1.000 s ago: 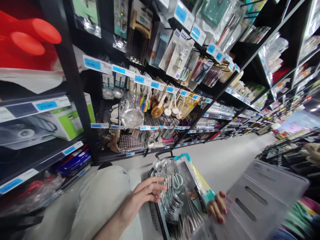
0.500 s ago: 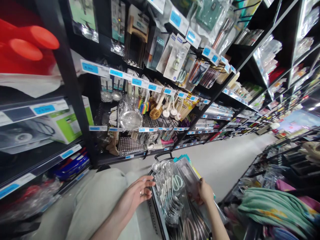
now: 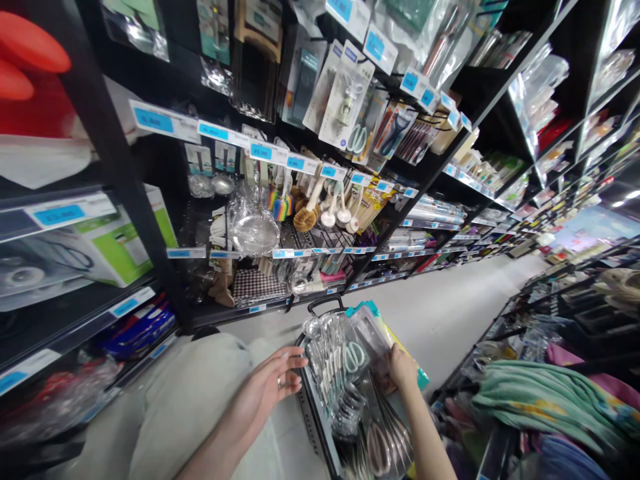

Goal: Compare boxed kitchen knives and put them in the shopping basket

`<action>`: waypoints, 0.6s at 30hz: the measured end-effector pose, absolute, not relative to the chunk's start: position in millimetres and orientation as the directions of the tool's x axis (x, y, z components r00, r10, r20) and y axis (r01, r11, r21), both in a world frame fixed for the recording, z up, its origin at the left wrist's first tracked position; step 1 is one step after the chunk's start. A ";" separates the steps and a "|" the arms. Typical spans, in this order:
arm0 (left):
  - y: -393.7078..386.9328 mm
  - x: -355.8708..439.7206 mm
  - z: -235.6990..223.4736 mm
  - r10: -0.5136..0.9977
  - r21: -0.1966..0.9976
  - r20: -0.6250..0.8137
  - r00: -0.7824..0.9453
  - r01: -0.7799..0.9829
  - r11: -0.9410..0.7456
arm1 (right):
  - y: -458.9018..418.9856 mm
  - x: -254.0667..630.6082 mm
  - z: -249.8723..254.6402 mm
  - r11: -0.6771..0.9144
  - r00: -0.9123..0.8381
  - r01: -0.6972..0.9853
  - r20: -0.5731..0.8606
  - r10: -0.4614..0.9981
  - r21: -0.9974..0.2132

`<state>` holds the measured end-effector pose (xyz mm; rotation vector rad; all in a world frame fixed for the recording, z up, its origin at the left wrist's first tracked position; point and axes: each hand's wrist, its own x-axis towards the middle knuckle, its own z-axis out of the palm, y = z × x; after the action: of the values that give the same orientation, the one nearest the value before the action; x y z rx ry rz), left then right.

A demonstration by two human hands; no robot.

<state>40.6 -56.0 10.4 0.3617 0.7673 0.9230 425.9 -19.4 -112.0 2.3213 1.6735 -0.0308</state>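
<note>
A black basket [image 3: 314, 420] stands on the floor in front of me, packed with clear packets of scissors and utensils [image 3: 340, 373]. My left hand [image 3: 273, 387] hovers at the basket's left rim, fingers apart, a ring on one finger, holding nothing. My right hand [image 3: 401, 369] reaches into the basket's right side. Its fingers are curled down among the clear packets next to a teal and yellow pack [image 3: 405, 353]; what they grip is hidden.
Black shelving [image 3: 150, 220] with blue price tags, hanging scissors, brushes [image 3: 305, 217] and a wrapped glass lid [image 3: 255, 230] runs along the left. The grey aisle floor [image 3: 450, 313] stretches ahead. Folded green fabric [image 3: 540, 407] lies at the right.
The grey perforated panel held at the right a second ago is gone. My right hand has moved into the basket among the packets. My left hand has stayed at the rim.
</note>
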 end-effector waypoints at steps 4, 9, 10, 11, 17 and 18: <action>-55.3 40.0 8.1 0.828 0.588 -0.413 0.378 -0.584 0.560 | -31.6 414.1 -116.3 -0.275 0.316 0.932 -0.158 0.935 0.236; -54.5 41.4 8.3 0.819 0.581 -0.432 0.378 -0.578 0.573 | -37.5 415.4 -119.5 -0.269 0.319 0.932 -0.194 0.928 0.244; -54.6 41.5 8.9 0.819 0.583 -0.432 0.378 -0.576 0.573 | -35.9 417.3 -119.7 -0.270 0.321 0.931 -0.196 0.927 0.246; -54.7 41.6 9.5 0.821 0.586 -0.429 0.378 -0.575 0.571 | -33.7 419.1 -120.0 -0.270 0.321 0.931 -0.198 0.926 0.246; -55.9 41.2 8.3 0.828 0.595 -0.424 0.368 -0.576 0.561 | -19.1 418.8 -126.5 -0.273 0.320 0.933 -0.195 0.927 0.233; -55.8 41.1 7.5 0.825 0.592 -0.426 0.372 -0.574 0.565 | -17.9 418.0 -127.8 -0.284 0.328 0.931 -0.189 0.926 0.230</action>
<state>41.1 -55.8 7.5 0.3752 0.7623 0.9237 418.0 -17.9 -127.8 2.3013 1.6644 -0.0262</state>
